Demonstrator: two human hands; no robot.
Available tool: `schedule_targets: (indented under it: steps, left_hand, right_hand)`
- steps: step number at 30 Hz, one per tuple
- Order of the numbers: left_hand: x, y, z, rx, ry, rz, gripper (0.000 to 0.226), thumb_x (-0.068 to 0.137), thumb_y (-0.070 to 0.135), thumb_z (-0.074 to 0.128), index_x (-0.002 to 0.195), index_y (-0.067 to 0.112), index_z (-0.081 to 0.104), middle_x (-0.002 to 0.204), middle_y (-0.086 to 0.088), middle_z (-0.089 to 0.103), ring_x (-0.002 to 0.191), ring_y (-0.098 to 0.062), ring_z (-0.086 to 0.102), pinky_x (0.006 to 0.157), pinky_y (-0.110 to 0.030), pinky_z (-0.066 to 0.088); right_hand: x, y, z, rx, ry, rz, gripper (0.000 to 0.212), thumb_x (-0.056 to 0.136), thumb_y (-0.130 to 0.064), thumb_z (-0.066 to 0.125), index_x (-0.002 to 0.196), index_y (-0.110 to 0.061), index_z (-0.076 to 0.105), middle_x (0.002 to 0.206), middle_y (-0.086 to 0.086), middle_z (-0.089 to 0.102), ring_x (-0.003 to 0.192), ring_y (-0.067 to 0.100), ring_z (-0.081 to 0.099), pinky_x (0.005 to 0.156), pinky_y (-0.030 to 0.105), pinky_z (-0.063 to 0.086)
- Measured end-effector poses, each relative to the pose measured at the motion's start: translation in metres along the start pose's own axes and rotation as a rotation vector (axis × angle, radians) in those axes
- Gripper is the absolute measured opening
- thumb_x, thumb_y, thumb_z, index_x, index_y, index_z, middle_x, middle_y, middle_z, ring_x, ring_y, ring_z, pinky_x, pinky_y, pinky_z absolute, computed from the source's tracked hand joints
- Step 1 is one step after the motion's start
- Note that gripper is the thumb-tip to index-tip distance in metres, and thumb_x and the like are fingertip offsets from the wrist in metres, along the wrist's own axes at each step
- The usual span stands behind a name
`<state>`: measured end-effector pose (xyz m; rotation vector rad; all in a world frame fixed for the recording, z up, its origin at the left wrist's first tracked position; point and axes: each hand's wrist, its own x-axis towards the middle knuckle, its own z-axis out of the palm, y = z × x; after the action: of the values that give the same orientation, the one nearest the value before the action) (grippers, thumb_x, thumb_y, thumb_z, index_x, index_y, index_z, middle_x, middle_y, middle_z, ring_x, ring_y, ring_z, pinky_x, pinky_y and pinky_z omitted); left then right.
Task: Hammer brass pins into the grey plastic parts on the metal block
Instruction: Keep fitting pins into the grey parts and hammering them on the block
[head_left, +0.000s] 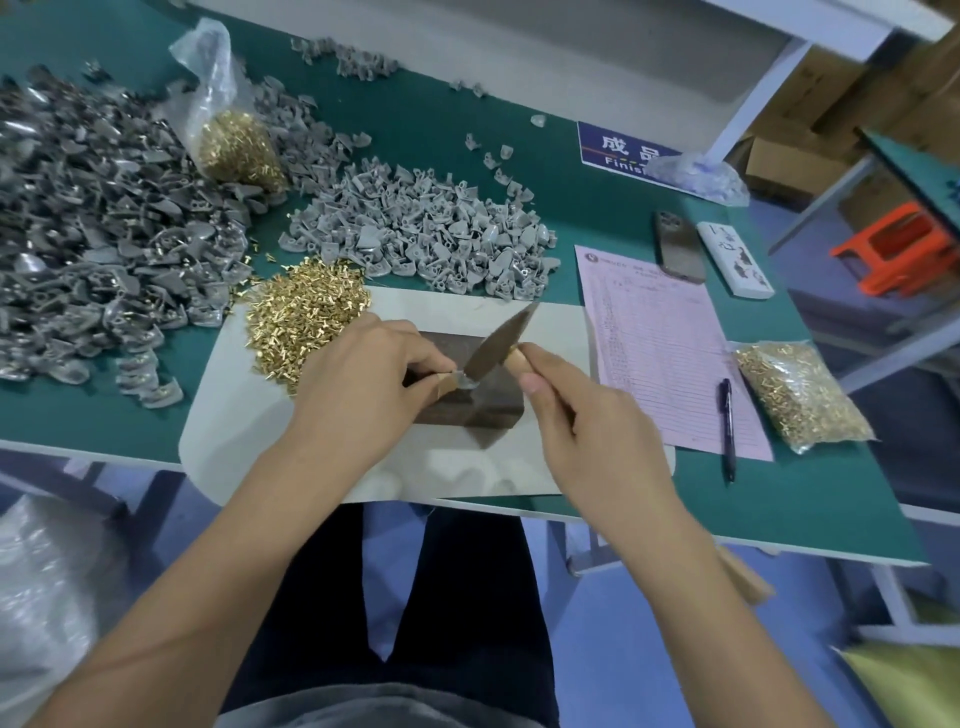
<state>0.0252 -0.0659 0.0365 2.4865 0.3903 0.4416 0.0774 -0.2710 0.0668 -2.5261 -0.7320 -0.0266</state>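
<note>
Grey part (464, 383) mostly hidden, pinched by left hand (363, 384); right hand (587, 431) grips hammer (498, 340).

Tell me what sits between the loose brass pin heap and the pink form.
In the head view, the metal block lies between the brass pin heap and pink form, with both hands and the hammer over it.

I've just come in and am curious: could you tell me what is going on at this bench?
A person is pinning parts. The left hand pinches a grey plastic part on the metal block, while the right hand grips a small hammer whose head sits at the part. Loose brass pins and a pile of grey parts lie just behind.
</note>
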Motion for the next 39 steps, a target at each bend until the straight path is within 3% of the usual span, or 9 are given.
schedule_targets:
  steps: [4, 8, 12, 17, 21, 25, 30, 34, 39]
  left_hand:
    - [0.000, 0.000, -0.001, -0.006, -0.001, 0.015, 0.005, 0.084, 0.047, 0.076, 0.087, 0.042, 0.075, 0.083, 0.023, 0.063, 0.092, -0.008, 0.049, 0.066, -0.031, 0.040]
    - [0.000, 0.000, -0.001, -0.006, -0.002, 0.026, 0.006, 0.083, 0.048, 0.076, 0.085, 0.042, 0.074, 0.084, 0.022, 0.063, 0.091, -0.008, 0.049, 0.064, -0.031, 0.041]
    - [0.001, -0.001, -0.002, -0.011, -0.018, 0.015, 0.006, 0.084, 0.048, 0.076, 0.085, 0.043, 0.074, 0.086, 0.021, 0.064, 0.092, -0.009, 0.049, 0.066, -0.033, 0.043]
    - [0.002, -0.002, -0.003, -0.011, -0.038, 0.012, 0.008, 0.084, 0.050, 0.076, 0.087, 0.043, 0.073, 0.084, 0.021, 0.062, 0.091, -0.008, 0.049, 0.068, -0.033, 0.046]
    - [0.001, -0.002, -0.003, -0.034, -0.026, 0.009, 0.007, 0.084, 0.050, 0.074, 0.084, 0.043, 0.073, 0.083, 0.021, 0.063, 0.089, -0.008, 0.049, 0.068, -0.033, 0.045]
    - [0.003, -0.002, -0.003, -0.022, -0.033, 0.001, 0.007, 0.084, 0.050, 0.075, 0.084, 0.043, 0.073, 0.083, 0.021, 0.063, 0.090, -0.008, 0.049, 0.067, -0.032, 0.044]
    - [0.002, -0.001, -0.004, -0.016, -0.041, 0.003, 0.007, 0.084, 0.050, 0.074, 0.083, 0.044, 0.072, 0.079, 0.022, 0.059, 0.088, -0.007, 0.046, 0.065, -0.031, 0.037]
    - [0.002, 0.000, -0.005, -0.003, -0.035, 0.011, 0.005, 0.084, 0.047, 0.075, 0.085, 0.043, 0.073, 0.081, 0.022, 0.060, 0.089, -0.008, 0.048, 0.065, -0.031, 0.040]
    - [0.002, -0.001, -0.004, -0.005, -0.035, 0.009, 0.006, 0.084, 0.047, 0.076, 0.083, 0.044, 0.071, 0.079, 0.022, 0.059, 0.087, -0.006, 0.047, 0.067, -0.032, 0.045]
  right_hand:
    - [0.003, 0.002, -0.007, 0.048, 0.168, -0.020, 0.033, 0.105, -0.055, 0.037, 0.135, -0.052, 0.049, 0.091, -0.016, 0.072, 0.074, 0.013, 0.061, 0.063, 0.034, 0.049]
    - [-0.002, -0.006, 0.001, -0.005, 0.030, -0.008, 0.038, 0.103, -0.054, 0.034, 0.136, -0.048, 0.053, 0.096, -0.007, 0.076, 0.082, 0.028, 0.067, 0.067, 0.042, 0.055]
    - [0.002, -0.001, -0.004, 0.016, 0.132, -0.015, 0.033, 0.104, -0.058, 0.034, 0.132, -0.054, 0.050, 0.084, -0.021, 0.070, 0.071, 0.015, 0.061, 0.061, 0.037, 0.053]
    - [-0.001, -0.007, 0.001, -0.064, 0.028, -0.046, 0.038, 0.103, -0.056, 0.034, 0.137, -0.049, 0.051, 0.097, -0.007, 0.077, 0.081, 0.029, 0.067, 0.066, 0.041, 0.055]
    - [0.001, -0.003, -0.003, 0.082, 0.152, -0.018, 0.033, 0.103, -0.058, 0.036, 0.133, -0.053, 0.049, 0.104, -0.023, 0.072, 0.077, 0.008, 0.065, 0.068, 0.034, 0.054]
    - [0.001, -0.003, 0.002, -0.074, 0.057, -0.045, 0.032, 0.103, -0.057, 0.034, 0.134, -0.055, 0.045, 0.087, -0.010, 0.074, 0.076, 0.025, 0.065, 0.061, 0.036, 0.050]
    - [-0.006, -0.001, 0.007, 0.156, 0.239, 0.000, 0.034, 0.104, -0.057, 0.036, 0.135, -0.052, 0.049, 0.082, -0.028, 0.066, 0.067, 0.003, 0.059, 0.061, 0.024, 0.046]
    - [-0.013, -0.004, 0.016, -0.008, 0.141, -0.029, 0.035, 0.105, -0.051, 0.038, 0.135, -0.044, 0.056, 0.092, -0.011, 0.076, 0.073, 0.021, 0.066, 0.059, 0.036, 0.050]
    - [-0.010, -0.004, 0.014, 0.094, 0.240, 0.000, 0.038, 0.104, -0.054, 0.037, 0.139, -0.046, 0.047, 0.097, -0.016, 0.074, 0.073, 0.013, 0.065, 0.061, 0.033, 0.051]
